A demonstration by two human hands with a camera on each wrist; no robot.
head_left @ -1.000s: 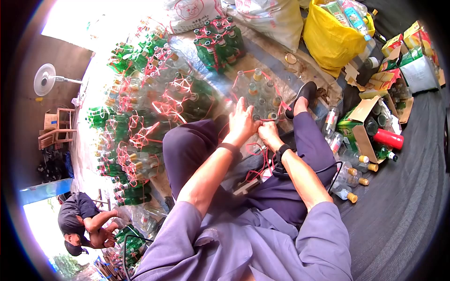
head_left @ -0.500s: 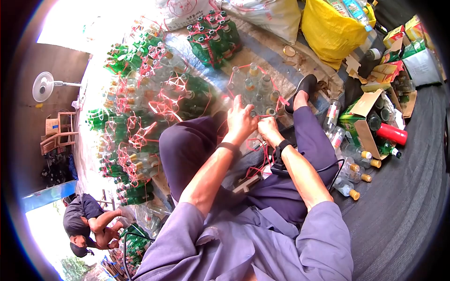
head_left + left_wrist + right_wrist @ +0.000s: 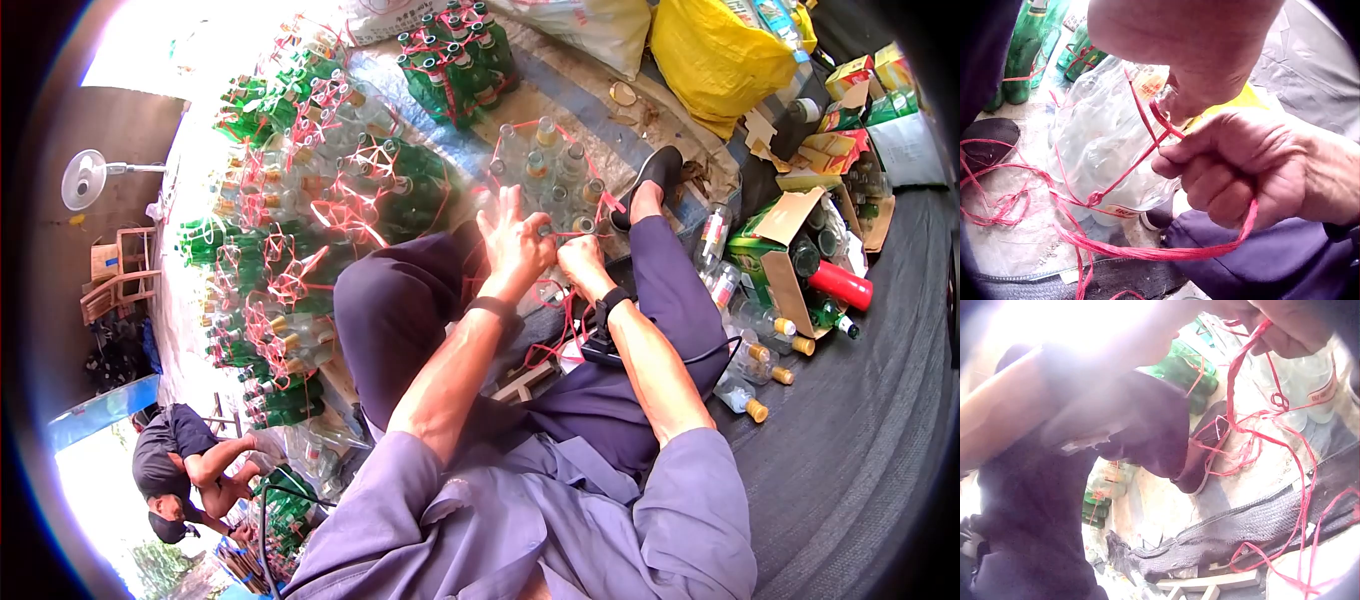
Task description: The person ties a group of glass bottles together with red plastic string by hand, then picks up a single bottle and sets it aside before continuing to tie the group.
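My right hand is curled around red plastic string, its thumb and forefinger pinching the string at a crossing. A long tail hangs from that fist. Just beside it, the left hand bends over the string with thumb and lower fingers drawn in, while two fingers point forward; its fingertips are partly hidden in the left wrist view. Below and ahead of both hands stands a cluster of clear glass bottles, with red string running around its outside and a knot on one side.
Tied bundles of green bottles and clear bottles stand ahead and to the left. A yellow bag, an open carton and loose bottles lie at the right. Another person crouches at far left. Loose string trails by a shoe.
Both hands stay close together over the bottle cluster. The left hand's fingers have spread, and a small gap has opened between the two hands. The view has shifted slightly.
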